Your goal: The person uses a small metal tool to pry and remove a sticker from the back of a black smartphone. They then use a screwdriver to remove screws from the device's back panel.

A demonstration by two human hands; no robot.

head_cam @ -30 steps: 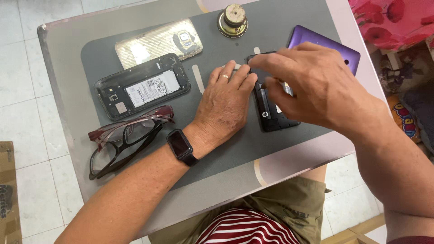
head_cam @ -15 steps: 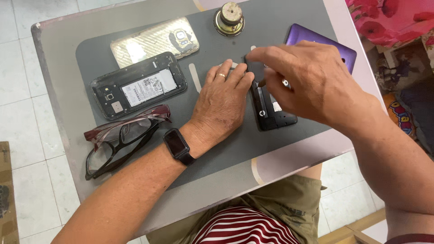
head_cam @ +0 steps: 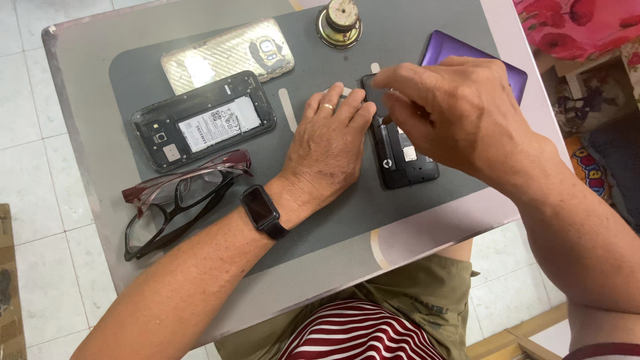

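**Bench count: two opened phones, two loose back covers**

I see my left hand (head_cam: 327,143) lying flat on the grey mat (head_cam: 413,40), fingers together, steadying the small black phone (head_cam: 400,157) beside it. My right hand (head_cam: 453,113) pinches at that phone's top edge. One larger open phone (head_cam: 203,123) shows its battery. Loose covers: one glossy patterned cover (head_cam: 227,57), one purple cover (head_cam: 460,50). One round metal speaker (head_cam: 340,23). Two pairs of glasses (head_cam: 177,197), stacked, on the desk (head_cam: 73,80).
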